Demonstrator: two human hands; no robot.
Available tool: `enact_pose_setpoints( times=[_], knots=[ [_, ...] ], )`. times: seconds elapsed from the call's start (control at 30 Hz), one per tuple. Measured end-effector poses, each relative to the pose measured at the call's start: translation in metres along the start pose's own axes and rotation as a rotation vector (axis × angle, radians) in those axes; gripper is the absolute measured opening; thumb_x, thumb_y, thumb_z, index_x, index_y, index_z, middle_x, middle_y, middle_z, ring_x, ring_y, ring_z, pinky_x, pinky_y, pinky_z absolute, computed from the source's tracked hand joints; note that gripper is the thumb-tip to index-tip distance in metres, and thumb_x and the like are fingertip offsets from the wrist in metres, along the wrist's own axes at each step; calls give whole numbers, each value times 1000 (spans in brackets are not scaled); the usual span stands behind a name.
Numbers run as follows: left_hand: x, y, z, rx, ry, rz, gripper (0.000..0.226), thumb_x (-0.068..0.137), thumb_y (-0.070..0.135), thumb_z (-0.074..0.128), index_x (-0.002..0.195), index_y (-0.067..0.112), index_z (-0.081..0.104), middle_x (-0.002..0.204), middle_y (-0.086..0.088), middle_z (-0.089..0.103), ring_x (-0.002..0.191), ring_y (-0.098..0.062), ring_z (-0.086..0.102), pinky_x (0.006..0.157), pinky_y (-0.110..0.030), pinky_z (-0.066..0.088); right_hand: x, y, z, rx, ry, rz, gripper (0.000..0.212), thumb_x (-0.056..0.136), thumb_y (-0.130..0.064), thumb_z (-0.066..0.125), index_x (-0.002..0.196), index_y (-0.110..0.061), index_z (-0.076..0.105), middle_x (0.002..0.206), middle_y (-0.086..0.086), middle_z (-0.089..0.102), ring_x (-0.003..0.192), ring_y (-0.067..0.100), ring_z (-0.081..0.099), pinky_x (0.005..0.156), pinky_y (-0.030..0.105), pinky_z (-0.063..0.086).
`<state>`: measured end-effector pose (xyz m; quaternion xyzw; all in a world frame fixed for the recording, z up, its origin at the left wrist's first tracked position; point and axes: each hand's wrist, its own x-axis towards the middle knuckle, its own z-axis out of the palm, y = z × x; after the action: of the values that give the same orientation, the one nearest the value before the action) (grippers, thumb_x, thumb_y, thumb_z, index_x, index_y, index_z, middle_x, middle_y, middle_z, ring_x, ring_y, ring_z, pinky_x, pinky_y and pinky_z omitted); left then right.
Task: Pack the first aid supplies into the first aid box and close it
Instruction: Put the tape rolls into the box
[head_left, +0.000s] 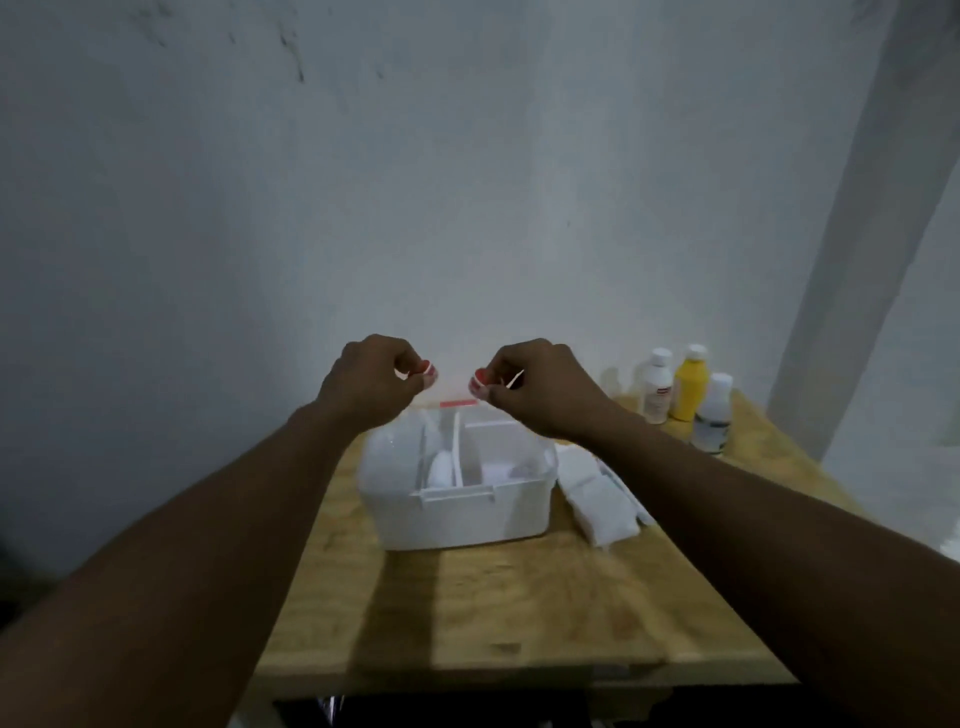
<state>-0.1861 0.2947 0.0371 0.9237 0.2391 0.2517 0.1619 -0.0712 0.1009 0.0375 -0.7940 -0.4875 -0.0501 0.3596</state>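
The white first aid box (457, 512) stands open on the wooden table (519, 597), with divided compartments and pale items inside. My left hand (371, 382) and my right hand (540, 387) hover above its back rim, a short gap apart. Each hand pinches a thin pale edge, which looks like the box's raised translucent lid, though blur makes that uncertain. A short red strip (458, 403) shows at the back rim between the hands. White gauze packets (597, 499) lie against the box's right side.
Three bottles stand at the table's far right: a white one (657, 387), a yellow one (691, 384) and a clear one with a white cap (714, 413). A grey wall rises directly behind the table. The table's front edge (467, 673) is close to me.
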Motion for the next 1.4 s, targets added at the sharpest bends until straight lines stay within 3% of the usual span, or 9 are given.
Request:
enact_pose_setpoints(
  times=[0.23,0.5,0.7,0.97,1.17,1.4],
  knots=[
    [-17,-23,7,-76,-39,-14,22,86,44,75,89,22,75,96,5,75,87,-10,64,76,-26,46,8,-10,58,-61,-132,-4,23,84,-38,72,97,-19,75,96,0,74,84,17,68,78,37,57],
    [-19,-26,18,-108,-62,-21,25,86,35,77,98,14,78,100,0,77,93,-16,68,86,-35,55,7,-14,69,-72,-263,-60,20,87,-26,70,104,-17,75,107,3,73,94,20,66,84,33,54],
    [-21,-21,22,-97,-100,-4,24,87,31,77,103,14,77,105,-2,76,92,-13,65,80,-26,49,6,-12,60,-107,-314,-81,24,90,-31,64,106,-19,77,111,3,70,101,20,62,90,35,50],
    [-19,-12,25,-6,-176,83,22,86,33,77,105,22,79,105,0,75,94,-13,64,81,-30,50,-16,-7,64,-107,-199,-122,28,90,-26,57,111,-22,75,112,2,71,100,16,62,86,25,46],
    [-21,-10,30,22,-181,106,18,91,27,72,106,29,80,107,3,78,100,-15,68,79,-24,46,-25,0,65,-82,-151,-116,29,89,-28,56,111,-21,74,111,-2,73,98,13,65,90,31,51],
    [-22,-8,30,-35,-196,109,18,92,25,70,106,27,80,105,5,79,103,-11,70,94,-35,55,-24,4,62,-90,-146,-104,29,89,-28,57,112,-22,74,111,-4,73,98,12,64,89,28,48]
  ],
)
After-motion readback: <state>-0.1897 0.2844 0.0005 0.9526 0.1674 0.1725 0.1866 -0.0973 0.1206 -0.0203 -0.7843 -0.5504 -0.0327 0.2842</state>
